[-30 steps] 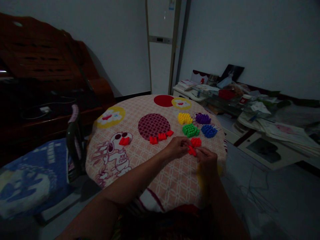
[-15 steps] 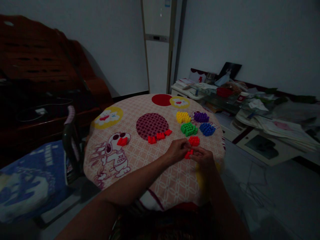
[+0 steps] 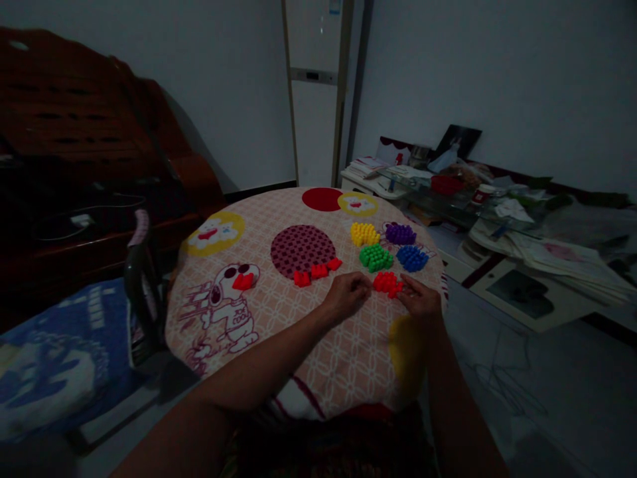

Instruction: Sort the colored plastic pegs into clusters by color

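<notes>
Hands flank the red cluster

Left hand [image 3: 347, 297] curled, touching the red cluster's [image 3: 386, 283] left edge; right hand [image 3: 421, 300] pinches its right end. The cluster lies on the table [image 3: 279, 318] below the green pile [image 3: 376, 257], long axis running left-right.

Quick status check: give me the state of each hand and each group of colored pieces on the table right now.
Left hand: fingers curled, resting on the cloth beside the red cluster.
Right hand: fingertips touching the red cluster.
Red cluster: joined, lying flat between the hands.
Loose red pieces: scattered singly by the maroon circle.
Lone red piece: apart, on the cartoon dog print.
Yellow cluster: assembled, untouched.
Green cluster: assembled, untouched.
Purple cluster: assembled, untouched.
Blue cluster: assembled, untouched.
</notes>
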### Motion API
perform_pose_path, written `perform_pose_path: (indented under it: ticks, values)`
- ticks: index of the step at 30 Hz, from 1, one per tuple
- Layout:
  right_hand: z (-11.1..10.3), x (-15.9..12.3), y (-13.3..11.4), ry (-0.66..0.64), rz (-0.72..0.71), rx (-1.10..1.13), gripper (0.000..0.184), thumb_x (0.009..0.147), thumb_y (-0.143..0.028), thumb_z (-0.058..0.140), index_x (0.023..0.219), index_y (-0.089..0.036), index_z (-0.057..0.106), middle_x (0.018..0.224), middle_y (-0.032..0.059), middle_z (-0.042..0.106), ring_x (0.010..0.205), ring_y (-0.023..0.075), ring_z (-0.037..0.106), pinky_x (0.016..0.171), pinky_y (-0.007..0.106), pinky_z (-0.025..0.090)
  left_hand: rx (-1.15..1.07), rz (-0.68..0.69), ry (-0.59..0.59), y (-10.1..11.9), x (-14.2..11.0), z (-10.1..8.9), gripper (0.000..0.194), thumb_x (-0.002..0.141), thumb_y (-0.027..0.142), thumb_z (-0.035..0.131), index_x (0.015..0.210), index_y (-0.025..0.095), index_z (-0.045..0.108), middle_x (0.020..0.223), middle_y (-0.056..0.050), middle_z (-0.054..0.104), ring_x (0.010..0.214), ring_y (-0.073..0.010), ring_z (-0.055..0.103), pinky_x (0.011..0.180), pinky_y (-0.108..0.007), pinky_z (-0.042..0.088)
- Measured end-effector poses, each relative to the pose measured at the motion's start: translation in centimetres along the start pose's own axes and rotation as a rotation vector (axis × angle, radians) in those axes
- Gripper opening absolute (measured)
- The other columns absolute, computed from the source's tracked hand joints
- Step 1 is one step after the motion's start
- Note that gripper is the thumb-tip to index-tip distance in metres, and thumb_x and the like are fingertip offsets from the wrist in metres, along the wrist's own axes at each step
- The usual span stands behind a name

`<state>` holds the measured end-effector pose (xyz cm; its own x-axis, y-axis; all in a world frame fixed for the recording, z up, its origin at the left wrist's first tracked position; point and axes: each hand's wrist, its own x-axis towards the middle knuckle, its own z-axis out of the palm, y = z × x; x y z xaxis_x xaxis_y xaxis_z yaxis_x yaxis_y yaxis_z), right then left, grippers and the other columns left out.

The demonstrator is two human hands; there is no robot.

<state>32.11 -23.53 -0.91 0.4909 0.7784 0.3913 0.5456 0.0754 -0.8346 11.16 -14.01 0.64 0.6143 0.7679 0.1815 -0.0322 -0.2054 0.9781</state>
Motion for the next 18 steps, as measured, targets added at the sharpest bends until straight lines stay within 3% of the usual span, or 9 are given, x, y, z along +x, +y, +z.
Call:
perform_pose_path:
  ticks: [6,18]
  values:
    - [0.5,-1.2,-0.1,0.027,0.06,0.05,0.061,0.068,-0.046,0.078,0.119,-0.013,0.073,0.099,0.0138,0.078,0.08,0.025,0.073,0.069,0.038,0.061,0.077,0.005,0.027,-0.2,0.2,-0.3,0.019,0.071,0.009,0.054,0.08,0.014,0.07,0.072,0.0,0.068,0.065,-0.0106,0.058,0.064,-0.022,0.046]
    - [1.3,-1.2,-0.7,0.028,-0.121,-0.167,0.051,0.073,-0.044,0.072,0.117,-0.017,0.071,0.099,0.0107,0.075,0.081,0.0248,0.07,0.077,0.04,0.058,0.129,-0.006,0.015,0.2,0.1,-0.6,0.022,0.071,0.01,0.054,0.083,0.014,0.073,0.073,-0.001,0.069,0.065,-0.0117,0.059,0.061,-0.022,0.044]
